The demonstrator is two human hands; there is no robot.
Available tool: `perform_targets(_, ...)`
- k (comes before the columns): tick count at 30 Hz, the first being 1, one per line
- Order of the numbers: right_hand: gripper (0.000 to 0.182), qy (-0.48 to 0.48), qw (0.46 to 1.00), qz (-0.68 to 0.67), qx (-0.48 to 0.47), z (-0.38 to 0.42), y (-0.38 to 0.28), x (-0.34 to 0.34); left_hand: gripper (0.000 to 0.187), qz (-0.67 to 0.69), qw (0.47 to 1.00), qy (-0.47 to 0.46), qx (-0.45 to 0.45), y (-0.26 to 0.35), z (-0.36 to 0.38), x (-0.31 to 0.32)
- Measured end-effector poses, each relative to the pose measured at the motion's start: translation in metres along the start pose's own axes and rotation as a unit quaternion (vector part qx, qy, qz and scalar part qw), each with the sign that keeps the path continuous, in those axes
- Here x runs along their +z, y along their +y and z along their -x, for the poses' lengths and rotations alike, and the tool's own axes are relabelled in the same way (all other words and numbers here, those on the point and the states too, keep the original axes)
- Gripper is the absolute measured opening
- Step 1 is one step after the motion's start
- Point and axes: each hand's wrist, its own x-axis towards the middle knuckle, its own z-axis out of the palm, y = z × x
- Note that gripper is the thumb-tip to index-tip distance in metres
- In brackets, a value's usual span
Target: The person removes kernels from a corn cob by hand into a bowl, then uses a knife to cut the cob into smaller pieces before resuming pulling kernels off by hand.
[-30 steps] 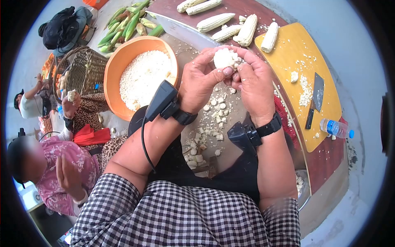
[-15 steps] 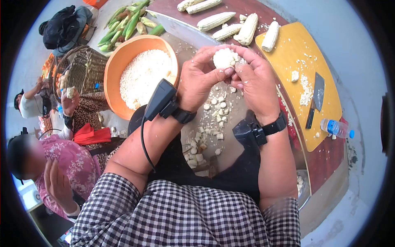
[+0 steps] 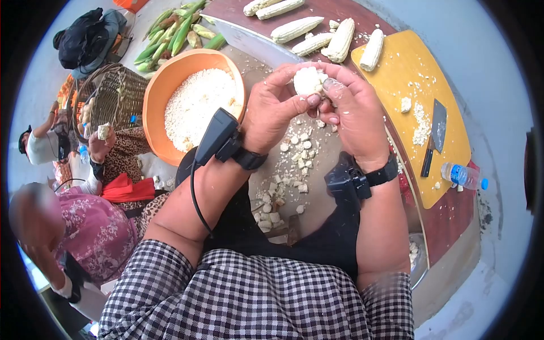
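Observation:
A short chunk of white corn cob (image 3: 309,81) is held up between my two hands, its kernels facing the camera. My left hand (image 3: 277,102) grips it from the left, thumb at its lower edge. On the other side my right hand (image 3: 356,113) has its fingers around the piece and its thumb pressed against the kernels. The fingers behind the chunk are partly hidden. Left of my hands stands an orange basin (image 3: 153,113) holding loose white kernels (image 3: 201,102).
A yellow cutting board (image 3: 408,51) on the red table carries a cleaver (image 3: 438,124) and kernel scraps. Peeled cobs (image 3: 297,29) lie beyond; a water bottle (image 3: 462,175) is at right. Cob pieces (image 3: 272,207) litter the floor. Two people sit left, near a wicker basket (image 3: 119,93).
My right thumb has shifted up across the chunk's right side, and both hands stay nearly in place. The nearest person on the left has raised a hand toward their head.

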Motion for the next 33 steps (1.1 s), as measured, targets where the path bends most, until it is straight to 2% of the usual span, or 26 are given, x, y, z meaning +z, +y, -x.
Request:
perform_targets(5, 0.027, 0.023, 0.991, 0.126, -0.047, 0.003, -0.003, 0.004, 0.044, -0.047, 0.999, 0.008, 0.011, 0.000, 0.001, 0.002)
perform_targets(14, 0.028, 0.048, 0.983, 0.162, -0.066, 0.005, -0.002, 0.013, 0.039, -0.013, 1.000, -0.008, 0.012, -0.003, 0.003, -0.001)
perform_targets(17, 0.029, 0.038, 0.988, 0.138, -0.056, 0.004, 0.002, 0.008, 0.041, 0.003, 1.000, -0.010, 0.002, -0.003, 0.003, 0.000)
perform_targets(20, 0.029, -0.002, 1.000, -0.023, -0.001, 0.001, 0.003, -0.002, 0.042, -0.006, 1.000, 0.000, -0.006, 0.003, 0.005, 0.003)
perform_targets(23, 0.028, -0.012, 0.997, -0.072, 0.016, 0.003, -0.003, 0.000, 0.045, -0.023, 1.000, 0.002, 0.004, 0.002, 0.004, 0.004)
perform_targets(29, 0.030, 0.011, 0.991, 0.131, -0.030, 0.003, -0.003, 0.005, 0.044, -0.044, 0.999, -0.011, 0.014, 0.002, 0.002, 0.000)
perform_targets(33, 0.028, 0.021, 0.991, 0.127, -0.044, 0.003, -0.006, 0.006, 0.043, -0.058, 0.998, -0.011, 0.019, 0.000, 0.001, 0.001)
